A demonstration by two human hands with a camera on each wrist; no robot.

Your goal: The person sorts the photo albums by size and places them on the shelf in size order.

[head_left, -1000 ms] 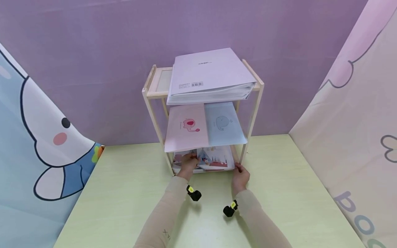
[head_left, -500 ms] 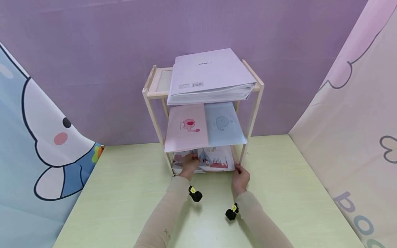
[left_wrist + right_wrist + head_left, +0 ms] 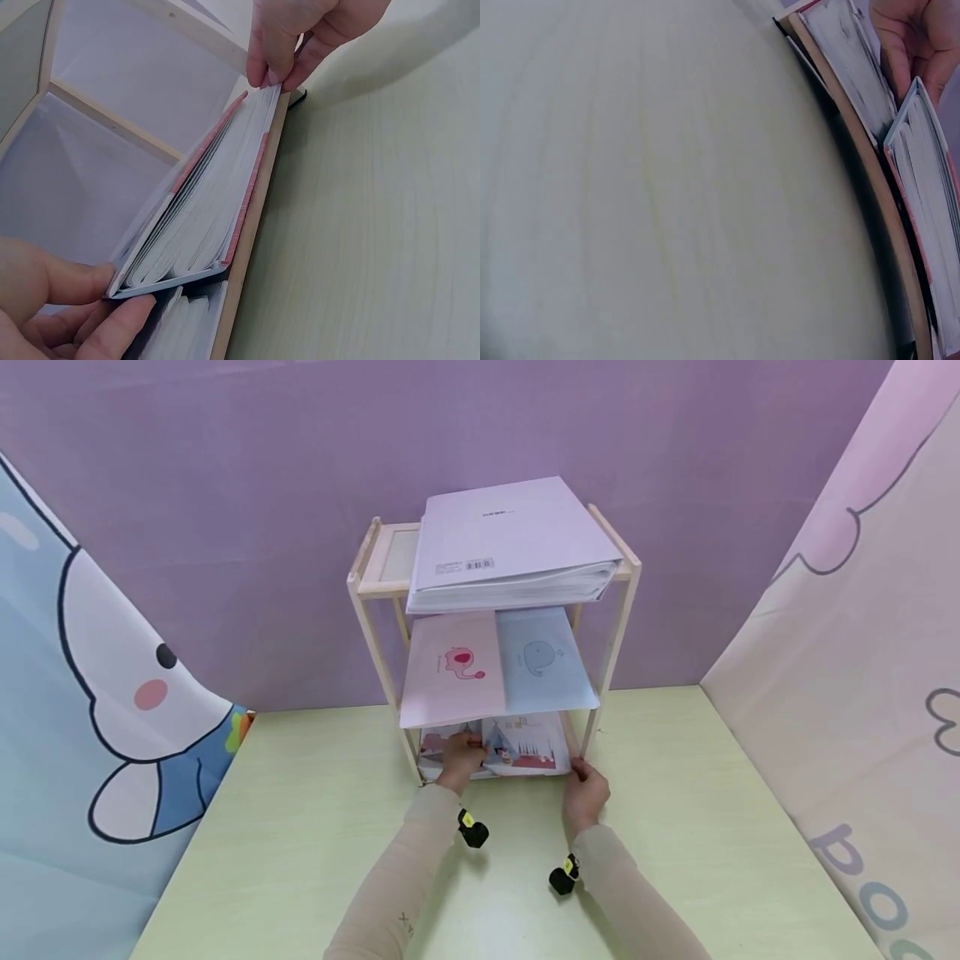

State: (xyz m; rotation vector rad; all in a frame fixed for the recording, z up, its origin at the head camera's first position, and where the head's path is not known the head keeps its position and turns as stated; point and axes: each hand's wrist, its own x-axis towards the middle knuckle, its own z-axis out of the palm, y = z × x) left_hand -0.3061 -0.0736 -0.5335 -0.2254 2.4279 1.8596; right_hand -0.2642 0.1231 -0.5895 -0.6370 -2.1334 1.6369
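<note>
A picture book (image 3: 534,745) with a red-edged cover lies on the bottom shelf of a small wooden rack (image 3: 606,652). My left hand (image 3: 461,757) pinches its left side; in the left wrist view the thumb and fingers hold the spine corner of the book (image 3: 214,195). At the opposite front corner, my right hand (image 3: 587,795) pinches the book's edge between thumb and fingers. Left of it lies a second book (image 3: 435,745), partly hidden by my left hand. In the right wrist view, the held book (image 3: 926,180) is slightly tilted against the other one.
A pink elephant notebook (image 3: 452,668) and a blue whale notebook (image 3: 543,660) overhang the middle shelf, just above my hands. Thick white folders (image 3: 517,539) fill most of the top shelf. The rack stands on a pale green table (image 3: 300,827) before a purple cloth wall (image 3: 285,568).
Both hands keep hold of the picture book and shift slightly to the right. Its front edge appears to lie a little lower and flatter. The rack and the upper stacks stay put.
</note>
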